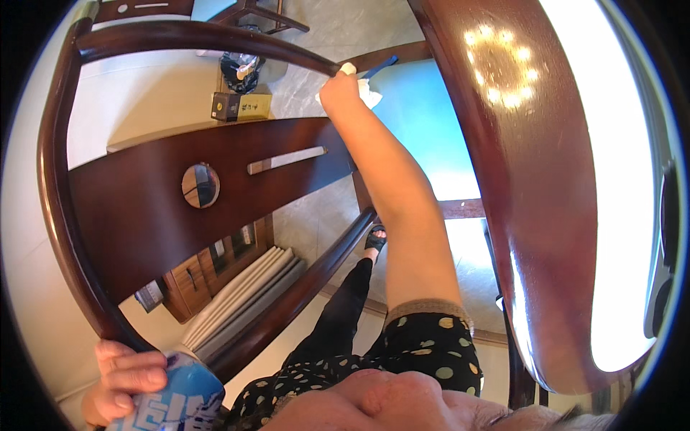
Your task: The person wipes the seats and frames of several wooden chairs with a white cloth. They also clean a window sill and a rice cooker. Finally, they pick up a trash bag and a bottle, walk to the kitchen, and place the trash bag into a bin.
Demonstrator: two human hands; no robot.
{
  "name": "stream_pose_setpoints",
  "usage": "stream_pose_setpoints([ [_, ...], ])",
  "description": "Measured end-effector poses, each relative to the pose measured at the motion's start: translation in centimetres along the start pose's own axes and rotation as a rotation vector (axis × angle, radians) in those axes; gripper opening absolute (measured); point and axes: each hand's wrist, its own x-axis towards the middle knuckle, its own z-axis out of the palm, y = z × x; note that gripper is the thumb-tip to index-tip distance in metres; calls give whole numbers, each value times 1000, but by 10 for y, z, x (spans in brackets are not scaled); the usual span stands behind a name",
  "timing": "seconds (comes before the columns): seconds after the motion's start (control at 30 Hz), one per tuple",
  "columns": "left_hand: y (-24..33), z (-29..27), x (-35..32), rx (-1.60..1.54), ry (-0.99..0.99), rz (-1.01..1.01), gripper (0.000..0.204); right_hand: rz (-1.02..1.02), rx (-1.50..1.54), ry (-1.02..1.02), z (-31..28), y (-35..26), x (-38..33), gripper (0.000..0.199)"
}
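A dark, glossy wooden chair (144,208) fills the left and middle of the view. Its broad slat has a round hole and a long slot. My right arm reaches far forward. At the far end of the chair's top rail (208,32), my right hand (340,93) is closed around a crumpled white cloth (369,95), whose edges stick out on both sides. In the lower left corner, my left hand (126,377) grips a blue and white can (187,391) close to the rail's near end. The can's lower part is cut off by the picture's edge.
A brown table (503,187) with bright reflections stands at the right. Beyond my right hand are a light blue seat (420,126) and a blue strip (381,66). A box (241,106), a black bag (241,72), a wooden cabinet (190,284) and pale folded panels (241,294) lie past the chair.
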Motion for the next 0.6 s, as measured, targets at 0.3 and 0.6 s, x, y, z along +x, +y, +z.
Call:
stream_pose_setpoints([
  [0.3,-4,30,2,-228,146,107,92,636,1333,40,29,54,-51,36],
  [0.6,-41,57,-9,-114,287,281,102,756,807,955,117,-77,-344,24],
])
